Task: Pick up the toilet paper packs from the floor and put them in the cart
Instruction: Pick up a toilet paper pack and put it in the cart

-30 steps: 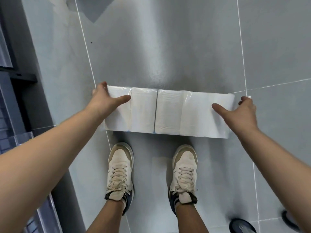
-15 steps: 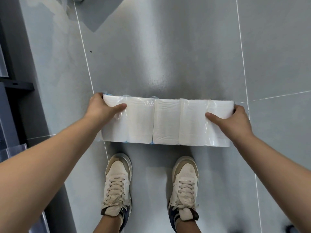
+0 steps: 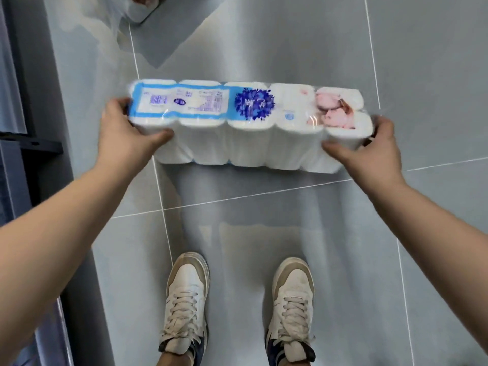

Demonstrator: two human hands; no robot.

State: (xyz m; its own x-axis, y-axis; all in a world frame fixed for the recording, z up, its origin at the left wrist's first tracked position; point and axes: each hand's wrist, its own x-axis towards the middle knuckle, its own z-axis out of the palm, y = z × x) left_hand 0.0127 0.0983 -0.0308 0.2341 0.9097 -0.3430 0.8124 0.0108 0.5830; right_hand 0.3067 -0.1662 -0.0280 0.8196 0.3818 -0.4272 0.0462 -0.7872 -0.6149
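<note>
White rolls under clear plastic: the toilet paper pack [image 3: 245, 122] hangs in the air ahead of the sneakers [image 3: 187, 294], held level and crosswise with its printed face up. A blue-bordered label sits toward its left end, a blue flower emblem in the middle and a pink picture toward the right. 5 rolls show along its near side.

The left hand [image 3: 124, 136] grips the left end, thumb pressed on the near side and fingers curled round the far edge. The right hand [image 3: 369, 149] holds the right end the same way.

Under the sneakers lies a grey tiled floor [image 3: 264, 43]. Far ahead of them, at the top edge, a plastic-wrapped bundle [image 3: 140, 6] is cut off — too cropped to identify. Left of the sneakers runs a dark frame [image 3: 31, 143].
</note>
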